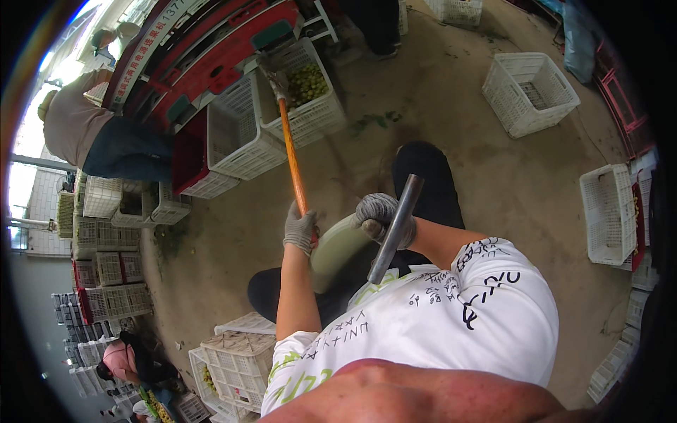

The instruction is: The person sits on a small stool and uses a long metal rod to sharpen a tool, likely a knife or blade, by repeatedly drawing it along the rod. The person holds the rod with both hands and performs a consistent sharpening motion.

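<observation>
My left hand (300,230), in a grey knit glove, grips the lower end of a long orange pole (291,151). The pole runs up and away to a metal hook head (272,73) resting at the rim of a white plastic crate (317,116) that holds small green fruit (307,83). My right hand (379,216), also gloved, is closed around a grey metal bar (396,227) that slants down toward my white printed shirt. A pale green rounded object (340,248) lies between my hands, partly hidden.
Empty white crates stand beside the fruit crate (238,137), at the upper right (530,93), the right edge (608,213) and below left (238,359). A red machine (211,49) lines the top left. One person bends over at left (92,130); another crouches at lower left (123,359).
</observation>
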### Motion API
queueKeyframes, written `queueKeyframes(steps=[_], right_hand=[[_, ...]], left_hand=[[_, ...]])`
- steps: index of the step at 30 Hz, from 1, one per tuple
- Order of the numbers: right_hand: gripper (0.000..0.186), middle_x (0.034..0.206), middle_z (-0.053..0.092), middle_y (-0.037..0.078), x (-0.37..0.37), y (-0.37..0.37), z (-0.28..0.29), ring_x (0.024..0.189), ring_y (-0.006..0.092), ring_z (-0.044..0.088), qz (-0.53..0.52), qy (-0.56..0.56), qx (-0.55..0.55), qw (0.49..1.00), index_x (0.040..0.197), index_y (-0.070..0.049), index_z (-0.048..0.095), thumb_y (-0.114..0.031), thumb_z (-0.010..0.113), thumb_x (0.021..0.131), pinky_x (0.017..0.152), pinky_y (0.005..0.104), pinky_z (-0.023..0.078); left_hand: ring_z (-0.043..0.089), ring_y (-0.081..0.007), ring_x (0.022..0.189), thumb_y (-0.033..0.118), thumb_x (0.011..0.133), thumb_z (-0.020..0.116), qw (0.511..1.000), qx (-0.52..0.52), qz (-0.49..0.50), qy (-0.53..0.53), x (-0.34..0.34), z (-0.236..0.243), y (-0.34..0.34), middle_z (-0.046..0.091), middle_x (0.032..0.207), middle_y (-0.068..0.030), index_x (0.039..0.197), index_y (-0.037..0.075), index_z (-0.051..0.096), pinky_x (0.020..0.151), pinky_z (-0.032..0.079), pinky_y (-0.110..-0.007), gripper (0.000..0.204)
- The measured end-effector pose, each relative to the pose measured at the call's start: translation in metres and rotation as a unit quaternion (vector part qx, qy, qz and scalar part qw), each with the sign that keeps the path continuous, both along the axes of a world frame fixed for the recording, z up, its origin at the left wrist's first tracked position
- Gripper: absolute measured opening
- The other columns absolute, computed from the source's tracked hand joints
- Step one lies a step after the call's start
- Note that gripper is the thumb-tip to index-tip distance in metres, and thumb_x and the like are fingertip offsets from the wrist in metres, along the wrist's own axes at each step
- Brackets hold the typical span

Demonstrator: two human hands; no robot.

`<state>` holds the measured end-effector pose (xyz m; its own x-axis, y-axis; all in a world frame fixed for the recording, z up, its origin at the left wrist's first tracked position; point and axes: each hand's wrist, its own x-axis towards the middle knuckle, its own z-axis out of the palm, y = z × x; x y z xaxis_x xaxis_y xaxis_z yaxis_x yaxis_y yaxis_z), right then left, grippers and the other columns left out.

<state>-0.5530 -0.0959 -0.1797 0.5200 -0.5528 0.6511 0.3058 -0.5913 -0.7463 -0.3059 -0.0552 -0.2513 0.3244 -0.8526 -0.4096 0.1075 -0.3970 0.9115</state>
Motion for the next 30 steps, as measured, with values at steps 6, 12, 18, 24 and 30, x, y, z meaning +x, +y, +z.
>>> queueKeyframes(steps=[6, 12, 18, 24, 30], right_hand=[[0.031, 0.072, 0.063, 0.015, 0.006, -0.001, 0.007, 0.068, 0.0335, 0.063, -0.002, 0.008, -0.004, 1.000, 0.083, -0.003, 0.062, -0.031, 0.052, 0.092, 0.062, 0.0393, 0.050], [0.031, 0.072, 0.062, 0.015, 0.005, 0.001, 0.003, 0.068, 0.0350, 0.061, 0.004, 0.010, -0.015, 1.000, 0.085, -0.004, 0.062, -0.032, 0.050, 0.094, 0.062, 0.0406, 0.050], [0.023, 0.074, 0.063, 0.013, 0.005, -0.001, -0.002, 0.068, 0.0346, 0.061, -0.022, -0.011, -0.038, 0.999, 0.089, -0.007, 0.061, -0.027, 0.052, 0.093, 0.060, 0.0417, 0.048], [0.024, 0.072, 0.061, 0.012, 0.009, -0.013, 0.000, 0.067, 0.0337, 0.060, -0.012, -0.008, -0.015, 1.000, 0.087, -0.007, 0.062, -0.028, 0.052, 0.094, 0.060, 0.0412, 0.048], [0.027, 0.072, 0.061, 0.011, 0.010, -0.015, 0.001, 0.067, 0.0322, 0.061, -0.022, 0.005, 0.011, 1.000, 0.086, -0.008, 0.063, -0.031, 0.052, 0.094, 0.060, 0.0405, 0.048]], left_hand=[[0.052, -0.0123, 0.056, 0.021, 0.089, 0.057, 0.914, -0.038, 0.033, 0.402, 0.027, -0.008, -0.019, 0.054, 0.077, -0.0021, 0.095, 0.013, 0.047, 0.046, 0.040, -0.030, 0.015], [0.048, -0.0107, 0.054, 0.019, 0.091, 0.053, 0.829, -0.085, 0.021, 0.552, 0.032, -0.035, -0.034, 0.050, 0.076, -0.0018, 0.109, 0.010, 0.049, 0.050, 0.039, -0.026, 0.021], [0.049, -0.0115, 0.056, 0.020, 0.092, 0.051, 0.836, -0.114, 0.002, 0.536, 0.035, -0.045, -0.039, 0.050, 0.079, -0.0028, 0.119, 0.010, 0.049, 0.057, 0.042, -0.029, 0.029], [0.051, -0.0127, 0.062, 0.024, 0.091, 0.054, 0.802, -0.123, -0.005, 0.584, 0.042, -0.050, -0.060, 0.051, 0.081, -0.0028, 0.120, 0.010, 0.049, 0.056, 0.043, -0.030, 0.033], [0.055, -0.0175, 0.056, 0.031, 0.085, 0.064, 0.876, 0.054, 0.054, 0.476, 0.037, -0.055, -0.068, 0.059, 0.076, -0.0043, 0.098, 0.017, 0.054, 0.049, 0.044, -0.032, 0.021]])
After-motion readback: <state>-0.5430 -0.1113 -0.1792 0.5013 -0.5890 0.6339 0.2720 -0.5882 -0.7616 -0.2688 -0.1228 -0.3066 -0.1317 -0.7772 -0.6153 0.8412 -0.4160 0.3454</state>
